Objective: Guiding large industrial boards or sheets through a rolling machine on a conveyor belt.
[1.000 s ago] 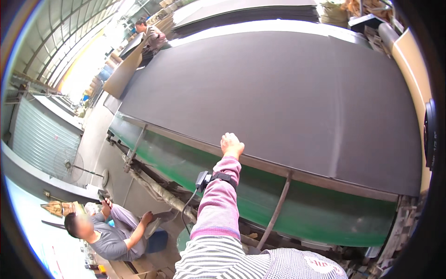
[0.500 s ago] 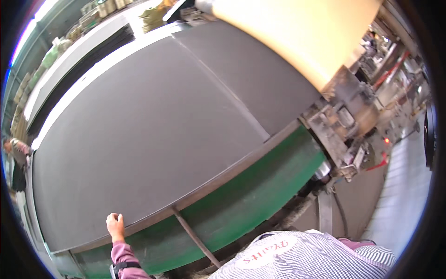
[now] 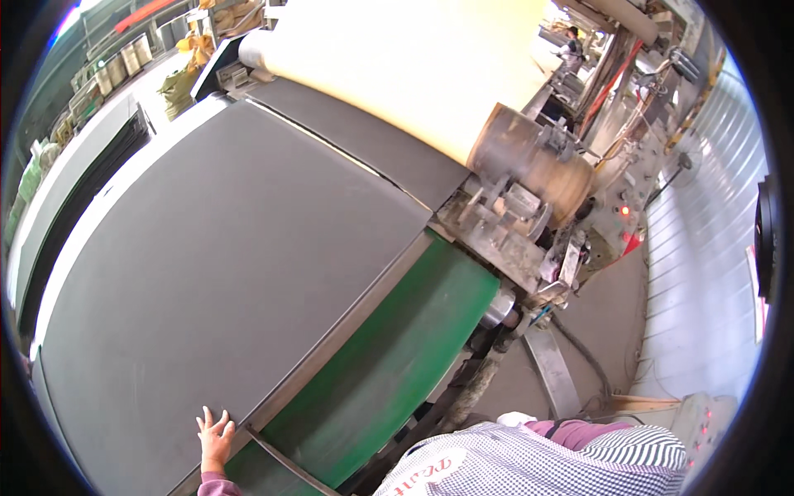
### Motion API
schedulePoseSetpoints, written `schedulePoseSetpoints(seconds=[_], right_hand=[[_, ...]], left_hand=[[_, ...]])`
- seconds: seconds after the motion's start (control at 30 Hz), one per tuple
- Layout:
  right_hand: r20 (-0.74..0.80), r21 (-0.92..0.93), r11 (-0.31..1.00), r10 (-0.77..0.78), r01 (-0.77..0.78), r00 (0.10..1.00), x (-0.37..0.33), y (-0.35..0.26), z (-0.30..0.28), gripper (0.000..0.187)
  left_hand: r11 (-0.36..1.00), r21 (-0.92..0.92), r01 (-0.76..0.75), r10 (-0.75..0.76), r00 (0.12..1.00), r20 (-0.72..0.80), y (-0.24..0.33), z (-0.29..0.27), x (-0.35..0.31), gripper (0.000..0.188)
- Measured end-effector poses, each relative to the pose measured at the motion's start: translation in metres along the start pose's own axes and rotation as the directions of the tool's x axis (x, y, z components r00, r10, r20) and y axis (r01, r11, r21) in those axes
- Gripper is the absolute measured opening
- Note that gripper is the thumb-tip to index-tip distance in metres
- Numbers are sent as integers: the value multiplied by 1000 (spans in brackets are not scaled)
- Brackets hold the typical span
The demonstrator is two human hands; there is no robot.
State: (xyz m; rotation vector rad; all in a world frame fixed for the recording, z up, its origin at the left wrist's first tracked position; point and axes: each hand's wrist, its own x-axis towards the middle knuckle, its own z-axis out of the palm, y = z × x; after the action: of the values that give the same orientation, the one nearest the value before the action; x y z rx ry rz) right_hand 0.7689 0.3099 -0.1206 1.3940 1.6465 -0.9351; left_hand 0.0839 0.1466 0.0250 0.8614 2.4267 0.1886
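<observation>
My left hand [image 3: 217, 440] rests with fingers spread on the near edge of a large dark grey sheet [image 3: 223, 248]. That sheet lies flat over a green conveyor belt [image 3: 380, 364] and its metal edge rail. Ahead of it, across a narrow gap, a second dark grey sheet [image 3: 356, 136] reaches under a wide cream-yellow band [image 3: 397, 66] curving round a roller. My right hand is out of view; only a maroon sleeve [image 3: 571, 434] and my checked apron [image 3: 496, 463] show at the lower right.
A worn machine head with a brown drum [image 3: 533, 165] and metal blocks [image 3: 496, 240] stands at the belt's far right end. A metal bar [image 3: 289, 463] slants below the rail. Beyond the sheet lies a dark stack [image 3: 83, 190]. Another person [image 3: 571, 50] stands far off.
The view has turned right. The large sheet and the gap have shifted toward the yellow band, leaving less of the front sheet showing. My left hand's curled fingers have spread out.
</observation>
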Motion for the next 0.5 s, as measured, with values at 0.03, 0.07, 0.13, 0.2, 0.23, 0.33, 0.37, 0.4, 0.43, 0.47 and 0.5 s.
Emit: schedulePoseSetpoints(seconds=[0.03,0.07,0.13,0.2,0.23,0.33,0.37,0.4,0.43,0.47,0.5], right_hand=[[-13,11,1000,21,-21,1000,-2,0,2,37],[22,9,1000,5,-5,1000,-20,-13,-14,38],[59,48,999,-5,2,998,-19,-12,-14,38],[29,86,996,29,-31,999,-22,-13,-13,38],[0,120,991,61,-60,998,-24,-13,-13,38],[2,80,995,51,-51,999,-20,-13,-10,38],[3,66,997,46,-46,999,-19,-14,-9,37],[-1,59,997,45,-45,999,-18,-14,-9,37],[-5,49,998,48,-47,999,-19,-15,-10,37],[-10,39,998,49,-49,999,-19,-16,-11,37],[-12,28,998,48,-47,999,-19,-17,-12,37]], left_hand=[[999,1,-33,33,999,31,24,2,2,45],[999,4,-54,54,997,62,45,3,2,47],[994,60,-87,82,993,89,81,1,4,53],[978,135,-160,144,982,121,114,6,14,56],[961,194,-196,168,974,154,133,6,19,58],[938,244,-246,209,963,167,177,16,35,58],[941,236,-243,207,964,168,193,19,41,58],[933,238,-270,231,957,178,211,21,46,59],[925,239,-295,255,949,187,221,24,52,61],[928,230,-295,255,949,187,225,29,57,61],[938,55,-343,336,936,102,229,33,64,60]])
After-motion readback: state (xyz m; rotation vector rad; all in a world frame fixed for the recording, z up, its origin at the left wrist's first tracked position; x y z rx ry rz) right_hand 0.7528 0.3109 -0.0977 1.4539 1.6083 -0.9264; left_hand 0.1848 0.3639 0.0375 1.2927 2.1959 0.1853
